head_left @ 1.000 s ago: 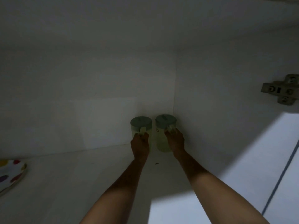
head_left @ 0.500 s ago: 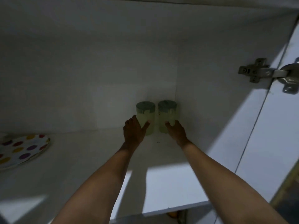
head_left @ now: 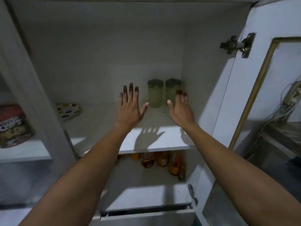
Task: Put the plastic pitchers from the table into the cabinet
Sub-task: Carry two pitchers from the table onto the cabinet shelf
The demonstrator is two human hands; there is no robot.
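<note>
both hands have come back off the pitchers since a moment ago: half a second back the fingers were right at the jars, and now the left hand [head_left: 129, 108] and right hand [head_left: 182, 110] hover spread flat and empty, palms down, in the middle of the frame over the front of the upper shelf [head_left: 105, 126]. the view has also pulled away, so the whole cabinet opening shows. to my eye that means the placing is done for these two, and the arms are on their way out.

counting: two plastic pitchers, the left pitcher [head_left: 155, 93] and right pitcher [head_left: 173, 91], both upright with green lids, side by side in the back right corner of that shelf, just right of centre in the frame. one spotted plate [head_left: 69, 110] sits on the same shelf toward the left. on the lower shelf, a cluster of orange bottles [head_left: 161, 162], too blurred to count. one hinge [head_left: 236, 45] shows at upper right.
</note>
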